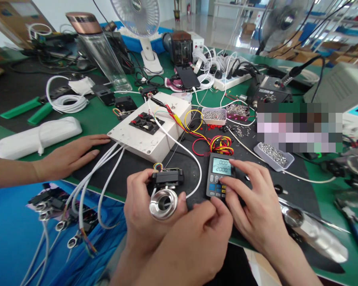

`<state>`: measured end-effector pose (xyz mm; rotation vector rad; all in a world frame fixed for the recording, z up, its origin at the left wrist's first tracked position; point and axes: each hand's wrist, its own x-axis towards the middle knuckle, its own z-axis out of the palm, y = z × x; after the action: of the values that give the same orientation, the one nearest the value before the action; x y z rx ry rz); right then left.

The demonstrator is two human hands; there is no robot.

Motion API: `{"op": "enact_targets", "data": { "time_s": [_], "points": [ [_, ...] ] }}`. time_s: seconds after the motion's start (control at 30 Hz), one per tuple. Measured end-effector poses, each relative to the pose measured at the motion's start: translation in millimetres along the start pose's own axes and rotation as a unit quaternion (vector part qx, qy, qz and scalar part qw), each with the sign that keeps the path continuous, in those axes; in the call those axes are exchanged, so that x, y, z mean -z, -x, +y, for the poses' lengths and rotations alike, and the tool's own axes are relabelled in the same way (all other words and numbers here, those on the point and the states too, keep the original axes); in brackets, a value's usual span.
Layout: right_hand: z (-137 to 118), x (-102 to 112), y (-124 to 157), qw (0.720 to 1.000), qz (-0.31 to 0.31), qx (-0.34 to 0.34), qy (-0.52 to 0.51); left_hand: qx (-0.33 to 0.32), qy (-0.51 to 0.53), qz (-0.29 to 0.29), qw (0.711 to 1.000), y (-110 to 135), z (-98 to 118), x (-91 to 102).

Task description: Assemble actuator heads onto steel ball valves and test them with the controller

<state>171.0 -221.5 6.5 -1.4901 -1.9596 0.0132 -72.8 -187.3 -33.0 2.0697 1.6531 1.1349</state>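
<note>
My left hand (143, 222) is closed round a small black module with a polished steel ring (163, 203), held just above the black mat. Its white cable loops up to the white socket box (150, 127). My right hand (193, 242) is curled at the bottom centre, thumb and forefinger pinched at the lower edge of a grey controller with a lit display (220, 174). Another person's hand (256, 206) comes in from the lower right and presses the controller's buttons. A further hand (68, 157) lies flat and open on the mat at the left.
Red and yellow wires (220, 143) run from the box to the controller. Trays of small metal parts (273, 154) sit to the right, with a steel cylinder (313, 234) beyond them. More ring modules on white cables (62, 222) lie at the lower left. Behind stand fans, a clear bottle (103, 51) and a power strip.
</note>
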Motion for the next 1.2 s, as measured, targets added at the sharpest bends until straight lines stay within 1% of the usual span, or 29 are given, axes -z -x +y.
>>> {"op": "enact_targets", "data": {
  "time_s": [0.03,0.1,0.23,0.37,0.43,0.63,0.8,1.0,1.07,1.2],
  "points": [
    [1,0,0,1.0,0.003,-0.004,0.002,0.023,0.002,0.011,1.0,-1,3,0.4],
    [2,0,1,1.0,0.017,-0.016,0.011,0.039,0.008,0.024,0.999,-2,7,0.2],
    [4,2,2,0.998,0.043,-0.047,0.017,0.012,0.003,0.042,0.999,-3,4,-3.1],
    [0,6,0,0.999,0.006,-0.031,-0.031,0.014,0.001,0.041,0.999,-3,3,-3.8],
    [-3,7,0,0.999,-0.005,-0.022,-0.038,0.015,0.008,0.038,0.999,-4,4,-2.8],
    [-5,4,2,1.0,-0.019,-0.007,-0.008,0.037,0.016,0.021,0.999,-3,4,-0.1],
    [-4,1,3,1.0,-0.023,0.004,0.014,0.035,0.023,0.025,0.999,-3,7,0.6],
    [-4,0,2,1.0,-0.026,0.007,0.017,0.037,0.025,0.016,0.999,-4,8,2.2],
    [-4,3,2,1.0,-0.014,0.004,0.013,0.035,0.022,0.019,0.999,-4,8,2.2],
    [-1,10,3,0.999,0.036,-0.009,0.015,0.041,0.016,0.017,0.999,-5,9,1.7]
  ]
}}
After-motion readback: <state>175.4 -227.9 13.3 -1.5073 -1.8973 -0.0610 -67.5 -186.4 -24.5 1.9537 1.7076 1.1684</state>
